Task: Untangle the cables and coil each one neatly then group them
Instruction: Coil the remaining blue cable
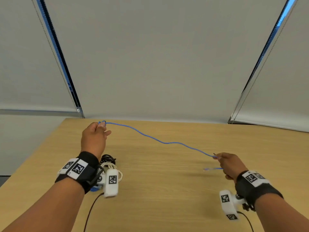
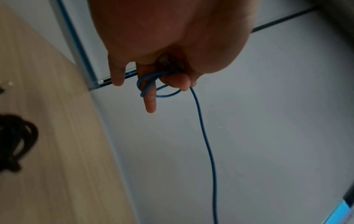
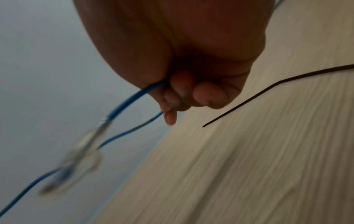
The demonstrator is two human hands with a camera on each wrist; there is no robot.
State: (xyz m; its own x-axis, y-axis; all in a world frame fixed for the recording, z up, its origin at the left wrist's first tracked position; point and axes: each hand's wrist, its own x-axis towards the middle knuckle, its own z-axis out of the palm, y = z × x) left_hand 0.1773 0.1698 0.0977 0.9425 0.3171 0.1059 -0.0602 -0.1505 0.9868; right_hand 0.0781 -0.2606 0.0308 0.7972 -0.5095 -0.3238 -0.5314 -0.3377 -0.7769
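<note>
A thin blue cable (image 1: 160,141) stretches in the air above the wooden table (image 1: 167,190) between both hands. My left hand (image 1: 96,136), raised at the far left, holds one end with small loops (image 2: 153,86) wound round its fingers. My right hand (image 1: 229,164), lower at the right, grips the cable (image 3: 134,97) in curled fingers; a short tail with a clear plug (image 3: 82,150) hangs blurred from it. A coiled black cable (image 1: 107,159) and a coiled white cable (image 1: 108,166) lie on the table under my left wrist, partly hidden by it.
A bit of another blue cable (image 1: 95,189) shows under the left wrist camera. A thin black lead (image 3: 268,91) crosses the table near my right hand. Grey roller blinds (image 1: 158,64) hang behind the table's far edge.
</note>
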